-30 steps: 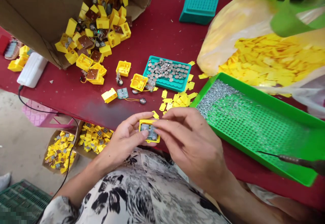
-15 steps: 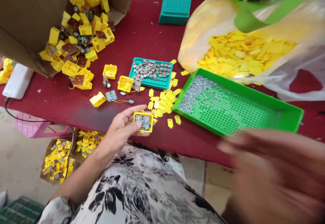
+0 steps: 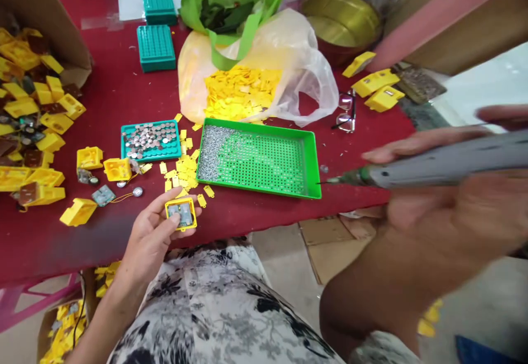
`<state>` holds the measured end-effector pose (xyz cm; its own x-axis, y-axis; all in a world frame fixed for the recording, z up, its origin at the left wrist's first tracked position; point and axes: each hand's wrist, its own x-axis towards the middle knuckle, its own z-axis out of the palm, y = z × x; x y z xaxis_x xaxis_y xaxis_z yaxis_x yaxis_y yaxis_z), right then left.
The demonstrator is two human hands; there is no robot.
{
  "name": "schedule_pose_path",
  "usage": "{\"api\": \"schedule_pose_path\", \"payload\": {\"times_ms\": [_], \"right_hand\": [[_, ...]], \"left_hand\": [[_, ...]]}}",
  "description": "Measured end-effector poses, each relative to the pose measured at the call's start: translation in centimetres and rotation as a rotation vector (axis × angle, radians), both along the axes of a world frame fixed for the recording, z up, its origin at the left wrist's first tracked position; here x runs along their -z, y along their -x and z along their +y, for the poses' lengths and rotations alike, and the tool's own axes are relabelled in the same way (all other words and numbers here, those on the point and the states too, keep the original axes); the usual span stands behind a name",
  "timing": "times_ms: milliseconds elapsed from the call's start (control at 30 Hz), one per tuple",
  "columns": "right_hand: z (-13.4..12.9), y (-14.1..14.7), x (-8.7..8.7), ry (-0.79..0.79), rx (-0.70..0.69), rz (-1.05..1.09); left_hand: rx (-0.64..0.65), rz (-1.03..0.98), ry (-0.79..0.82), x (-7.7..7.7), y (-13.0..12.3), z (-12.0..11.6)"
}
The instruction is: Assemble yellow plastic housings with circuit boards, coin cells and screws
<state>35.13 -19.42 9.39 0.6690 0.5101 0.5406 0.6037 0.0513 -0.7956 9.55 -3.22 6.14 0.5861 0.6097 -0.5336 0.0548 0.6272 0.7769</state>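
Left hand (image 3: 150,226): gripping a yellow plastic case (image 3: 181,228), open side up, thumb on the grey-green circuit board (image 3: 182,214) inside; case held at the near edge of the red table (image 3: 103,100).
Right hand (image 3: 445,207): wrapped round a grey power screwdriver (image 3: 445,158); blurred. Bit points left at the green tray's near right corner; from here I cannot tell whether it touches.
Green tray (image 3: 312,160): perforated floor, on the table between the hands; small metal screws (image 3: 213,156) massed at its left end.
Yellow cover plates (image 3: 187,170): loose, between green and teal trays.
Teal tray (image 3: 175,150): silvery button cells (image 3: 144,138) scattered across it.
Open yellow cases (image 3: 117,170): left of the case in hand, wired round speakers (image 3: 138,191) beside them.
Plastic bag (image 3: 299,50): behind the green tray, more cover plates inside.
Eyeglasses (image 3: 346,119): right of the bag.
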Motion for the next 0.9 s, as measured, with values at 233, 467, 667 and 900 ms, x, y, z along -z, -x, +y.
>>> {"api": "schedule_pose_path", "payload": {"times_ms": [233,467,667,900], "right_hand": [[4.4,-0.3,0.7,-0.144,-0.127,0.146],[5.7,-0.6,4.1,-0.188,0.252,0.05],[5.7,-0.3,5.8,-0.055,0.364,-0.022],[5.6,-0.3,5.4,0.008,0.331,-0.024]], "left_hand": [[0.004,0.08,-0.021,-0.5,-1.4,-0.5],[0.015,0.111,0.001,-1.0,-2.8,-0.5],[0.044,0.109,0.009,-0.9,-3.0,-0.2],[0.031,0.098,0.0,-1.2,-2.7,-0.4]]}}
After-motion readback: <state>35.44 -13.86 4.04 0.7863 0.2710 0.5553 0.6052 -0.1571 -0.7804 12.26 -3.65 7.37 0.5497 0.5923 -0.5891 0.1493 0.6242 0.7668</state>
